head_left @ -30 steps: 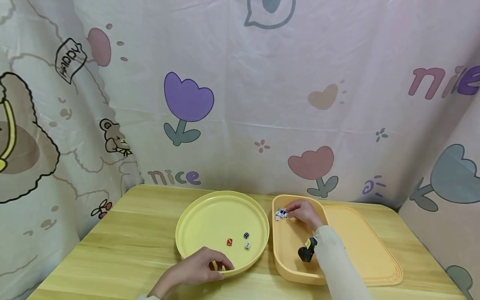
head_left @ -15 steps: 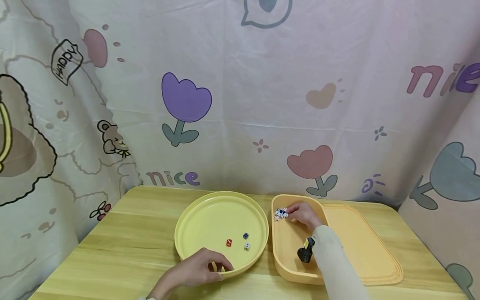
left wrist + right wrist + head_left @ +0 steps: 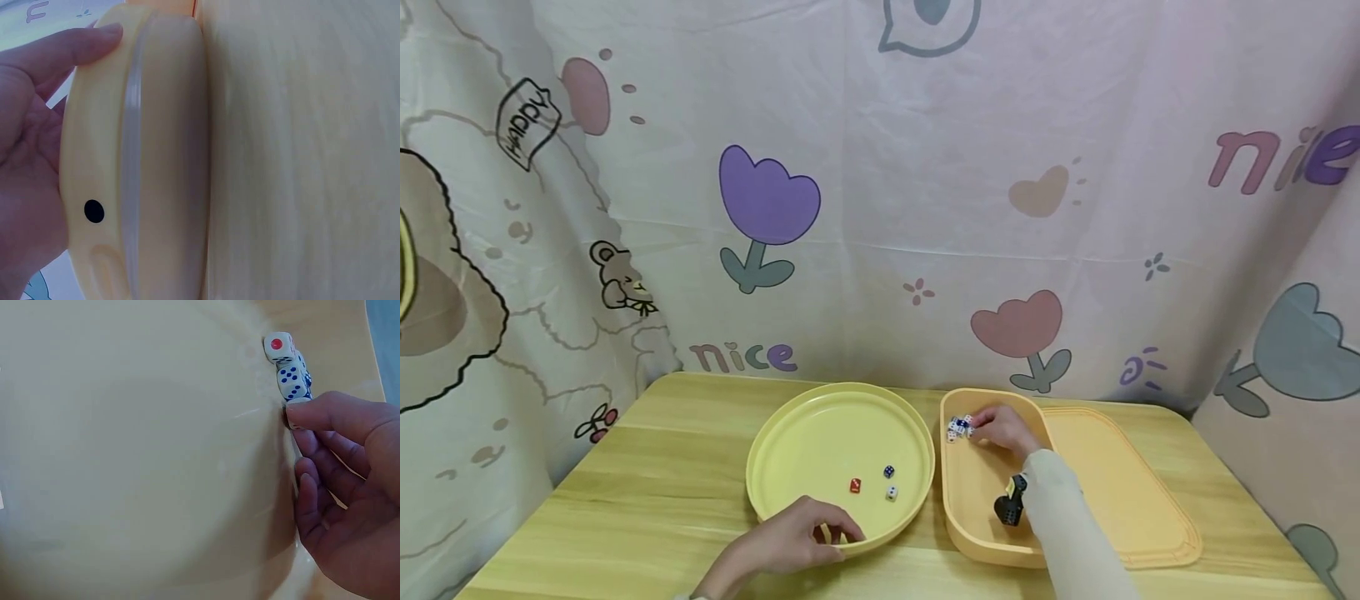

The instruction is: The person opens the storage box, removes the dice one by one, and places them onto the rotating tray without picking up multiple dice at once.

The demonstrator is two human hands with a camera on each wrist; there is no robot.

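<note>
Nearest me, my left hand [image 3: 797, 532] grips the near rim of one round yellow tray [image 3: 820, 433], thumb against the outer wall and fingers over the inside. The left wrist view shows one black spot [image 3: 94, 211] on that wall. The tray is circular, equal in every direction, and stands on the table to the left of the bin.

One black device [image 3: 1011, 502] is worn at my right wrist, beside the pale sleeve [image 3: 1071, 517]. Inside the tray, toward its near right, I count three dice, set apart: one white die [image 3: 892, 493], one red die [image 3: 855, 485], one dark blue die [image 3: 889, 472].

To the right is one orange bin [image 3: 992, 554], its long axis running away from me, far end slightly left. One flat orange panel [image 3: 1127, 492] lies just beyond its right side, its long axis likewise near to far.

In the bin's far part, my right hand [image 3: 1009, 427] pinches one die [image 3: 297, 400], a cube largely hidden by the thumb. It adjoins a cluster of dice [image 3: 958, 428] at the far left corner, mostly white with some blue; exact count cannot be established. One of them turns a single red pip [image 3: 276, 344] to the right wrist camera.

Behind the wooden table [image 3: 647, 467] hangs a printed curtain [image 3: 880, 167]
</note>
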